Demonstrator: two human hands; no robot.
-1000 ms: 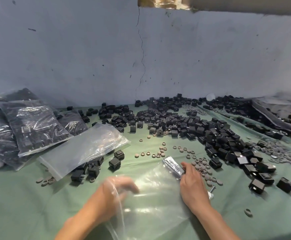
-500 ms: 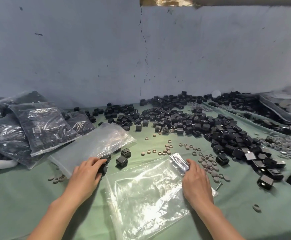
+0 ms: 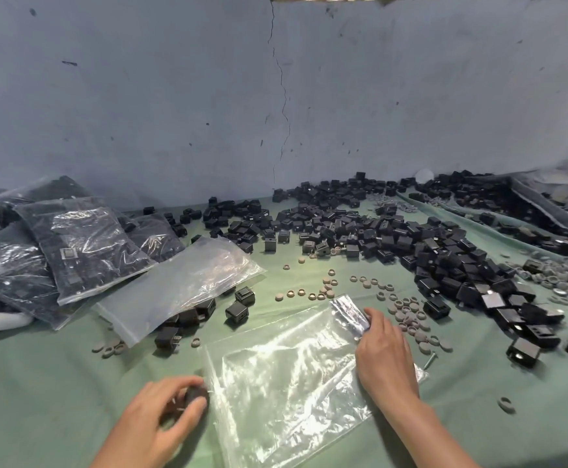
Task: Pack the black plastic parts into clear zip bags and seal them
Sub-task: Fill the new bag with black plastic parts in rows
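Several filled bags (image 3: pixel 83 251) are already stacked at the left edge of the tabletop (image 3: pixel 39 410), dark with parts. Can't confirm from here that every zip is closed. Call that the done batch.

Current unit: clear zip bag (image 3: pixel 292 376) lying flat near the front edge, between my hands. Nothing black shows inside it, so this one is at zero. Right hand (image 3: pixel 385 359) lies over its right side, fingers curled onto the zip strip at the far right corner, holding that end up a bit. Left hand (image 3: pixel 161 410) is just beside the bag's left edge, fingers curled round one black part (image 3: pixel 196 396). Part is outside the bag; touching the plastic or just short of it, can't tell.

Left to do: a lot. Loose black parts (image 3: pixel 411 244) cover the middle and far right of the tabletop in a wide heap, and a few more sit under and beside the spare bag (image 3: pixel 181 282) left of centre. Grey rings (image 3: pixel 407 315) are scattered between the heap and my right hand. One screw (image 3: pixel 431 359) lies just right of the bag.

Judgement: start of this bag, well short of done overall. Next needs the mouth open, part in, fill, press the zip. Risk: rings or the screw swept in with the parts.
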